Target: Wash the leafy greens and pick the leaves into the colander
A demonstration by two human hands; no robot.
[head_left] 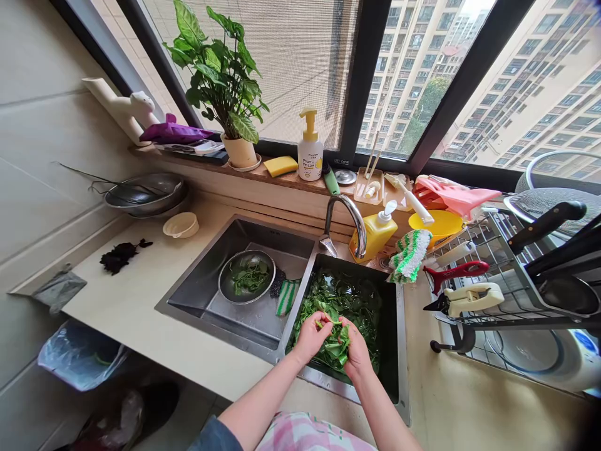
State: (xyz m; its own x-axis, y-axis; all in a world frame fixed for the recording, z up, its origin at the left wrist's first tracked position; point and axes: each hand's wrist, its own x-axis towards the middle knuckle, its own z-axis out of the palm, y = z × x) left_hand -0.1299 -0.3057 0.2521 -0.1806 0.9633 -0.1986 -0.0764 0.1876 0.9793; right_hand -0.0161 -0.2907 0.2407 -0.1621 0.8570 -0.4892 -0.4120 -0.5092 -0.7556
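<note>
Both my hands are over the right basin of the steel sink point(282, 351), which is full of green leafy vegetables point(347, 300) in water. My left hand point(310, 335) pinches a stem of the greens. My right hand point(355, 349) is closed round a bunch of the same leaves, close against the left. In the left basin stands a steel bowl point(246, 276) with a few picked leaves inside.
The tap point(350, 222) arches over the divider, with a yellow soap bottle point(375, 233) behind it. A dish rack point(521, 275) with knives and scissors stands at the right. A potted plant point(225, 81), a pump bottle and a sponge line the sill. A dark pile of scraps point(121, 255) lies on the left counter.
</note>
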